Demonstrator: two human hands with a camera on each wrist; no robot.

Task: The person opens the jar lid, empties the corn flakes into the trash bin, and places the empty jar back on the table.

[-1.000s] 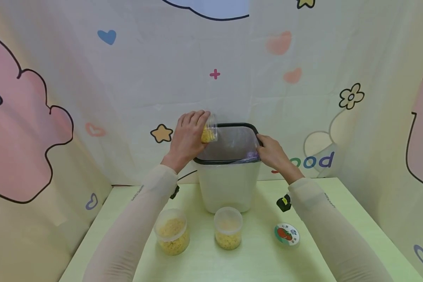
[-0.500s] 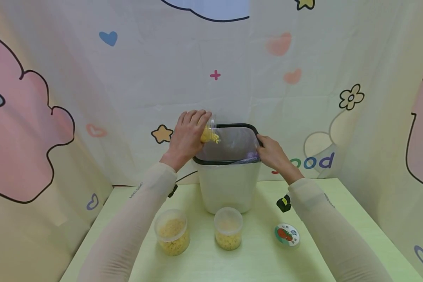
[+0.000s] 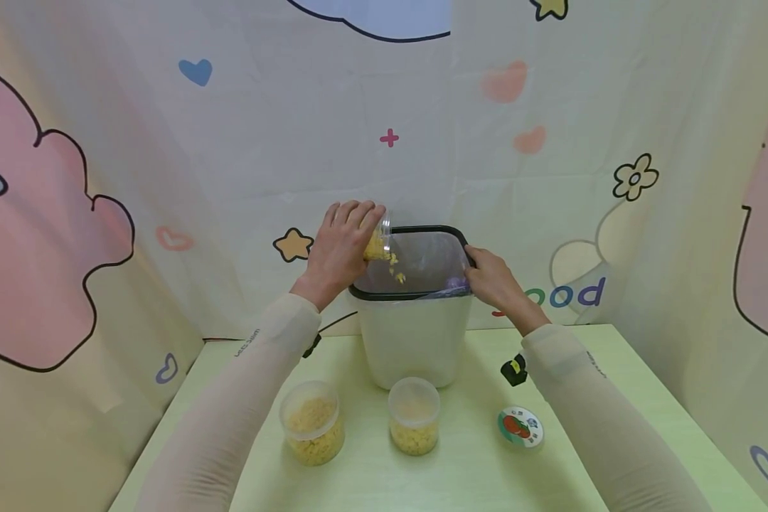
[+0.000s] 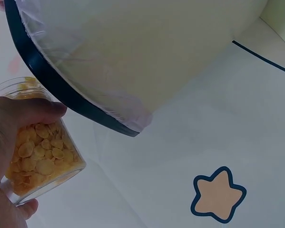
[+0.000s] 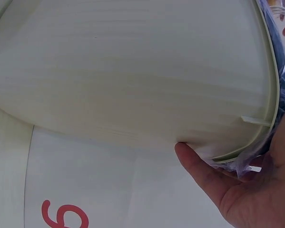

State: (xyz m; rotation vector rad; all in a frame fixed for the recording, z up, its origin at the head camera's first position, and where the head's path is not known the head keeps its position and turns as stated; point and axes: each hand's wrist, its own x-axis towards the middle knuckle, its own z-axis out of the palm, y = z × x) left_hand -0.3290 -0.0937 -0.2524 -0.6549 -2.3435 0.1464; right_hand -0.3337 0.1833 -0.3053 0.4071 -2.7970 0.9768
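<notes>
My left hand (image 3: 340, 249) grips a clear jar (image 4: 44, 156) of yellow corn flakes, tipped on its side over the left rim of a white trash can (image 3: 416, 341). Some flakes (image 3: 397, 270) are in mid-air below the jar's mouth. In the left wrist view the thumb and a fingertip lie round the jar, which still has many flakes in it. A black ring and a thin clear liner bag (image 3: 422, 259) line the can's top. My right hand (image 3: 494, 279) holds the can's right rim, with the bag's edge bunched near it. The inside bottom of the can is hidden.
Two clear plastic tubs of yellow flakes, a wider one (image 3: 313, 427) and a smaller one (image 3: 414, 419), stand on the pale green table (image 3: 467, 476) before the can. A round lid with a tomato picture (image 3: 520, 427) lies to the right. A printed cloth (image 3: 333, 128) hangs close behind.
The jar in my left hand has tilted further down, and flakes that were inside it now fall out into the can. My right hand stays on the rim.
</notes>
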